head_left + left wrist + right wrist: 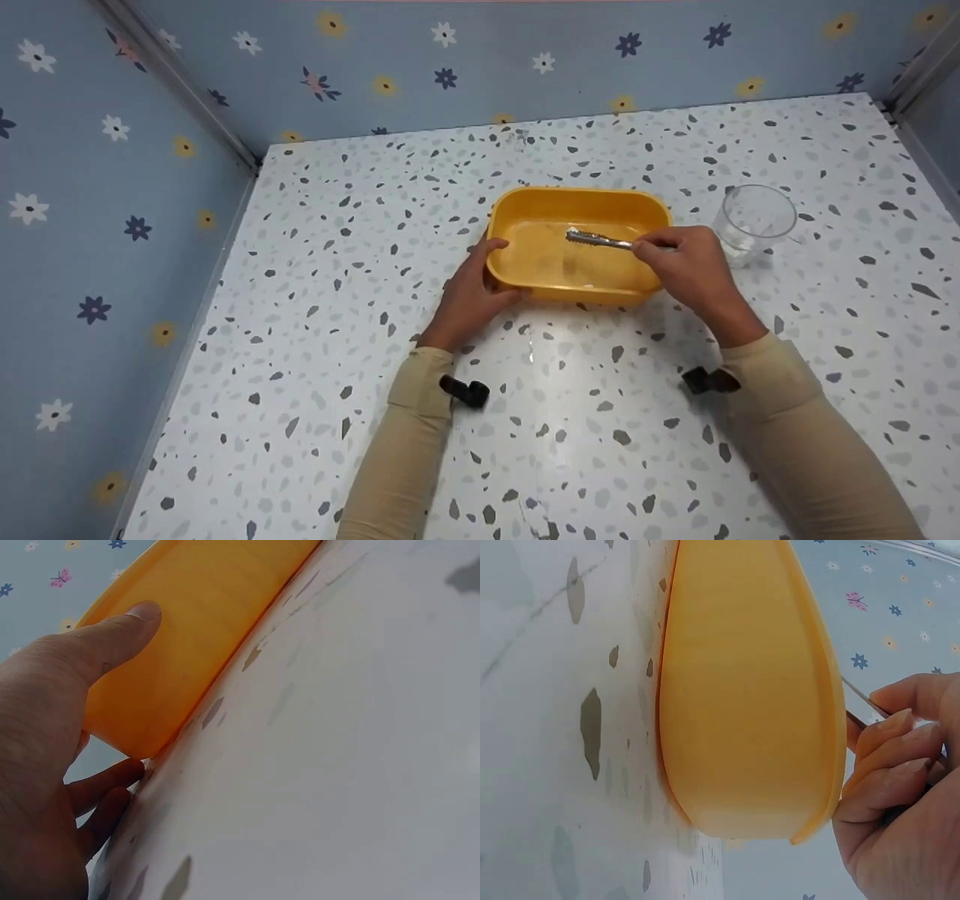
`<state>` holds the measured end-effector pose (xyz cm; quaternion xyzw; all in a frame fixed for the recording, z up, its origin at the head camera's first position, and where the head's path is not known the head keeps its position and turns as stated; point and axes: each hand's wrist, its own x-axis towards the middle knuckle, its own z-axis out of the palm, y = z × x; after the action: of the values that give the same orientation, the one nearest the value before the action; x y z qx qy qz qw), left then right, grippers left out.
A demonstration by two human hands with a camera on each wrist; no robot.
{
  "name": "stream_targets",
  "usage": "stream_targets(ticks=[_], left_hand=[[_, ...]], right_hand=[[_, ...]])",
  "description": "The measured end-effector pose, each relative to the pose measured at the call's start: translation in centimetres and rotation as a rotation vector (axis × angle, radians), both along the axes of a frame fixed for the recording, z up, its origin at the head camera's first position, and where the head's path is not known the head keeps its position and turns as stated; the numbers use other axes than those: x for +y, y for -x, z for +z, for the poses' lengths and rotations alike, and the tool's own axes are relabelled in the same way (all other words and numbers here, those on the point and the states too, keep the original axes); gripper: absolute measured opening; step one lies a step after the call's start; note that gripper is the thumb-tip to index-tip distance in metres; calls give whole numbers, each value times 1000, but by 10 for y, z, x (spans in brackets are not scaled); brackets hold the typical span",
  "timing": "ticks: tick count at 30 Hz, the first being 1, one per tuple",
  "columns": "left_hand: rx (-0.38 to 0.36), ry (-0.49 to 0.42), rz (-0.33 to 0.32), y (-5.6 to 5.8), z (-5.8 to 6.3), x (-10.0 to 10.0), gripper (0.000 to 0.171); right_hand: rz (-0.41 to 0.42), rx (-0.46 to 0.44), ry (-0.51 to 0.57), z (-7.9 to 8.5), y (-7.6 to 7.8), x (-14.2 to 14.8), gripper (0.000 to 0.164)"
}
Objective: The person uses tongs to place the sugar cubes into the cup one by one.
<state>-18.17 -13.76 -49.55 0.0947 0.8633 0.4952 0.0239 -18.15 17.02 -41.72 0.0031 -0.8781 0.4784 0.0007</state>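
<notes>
A yellow plastic tub (577,294) stands on the speckled table. At its left end my left hand (474,289) grips it, one finger over the rim and the thumb (124,637) along the near wall. My right hand (694,266) pinches small metal tongs (600,239) above the tub's right side. Their toothed tips reach over the tub's inside with a bit of white at the end. In the right wrist view the tub's wall (750,705) hides the tips, and the right fingers (900,742) curl round the tongs' arms.
A clear glass cup (757,217) with white pieces in its bottom stands to the right of the tub, close behind the right hand. Blue flowered panels (480,67) border the table (360,225) at the back and left.
</notes>
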Motion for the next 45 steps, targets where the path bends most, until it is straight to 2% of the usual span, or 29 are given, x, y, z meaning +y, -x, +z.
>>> stream_targets(ticks=[10, 25, 34, 45], left_hand=[[20, 10, -14, 1, -1, -1, 76], [6, 13, -11, 0, 1, 0, 76], [-14, 33, 11, 1, 2, 2, 76], [-2, 9, 7, 1, -1, 2, 74]], right_hand=[[-7, -105, 119, 4, 3, 8, 35], [-5, -92, 276, 3, 6, 16, 22], [-17, -85, 328, 7, 8, 21, 19], [-45, -98, 270, 8, 7, 31, 24]])
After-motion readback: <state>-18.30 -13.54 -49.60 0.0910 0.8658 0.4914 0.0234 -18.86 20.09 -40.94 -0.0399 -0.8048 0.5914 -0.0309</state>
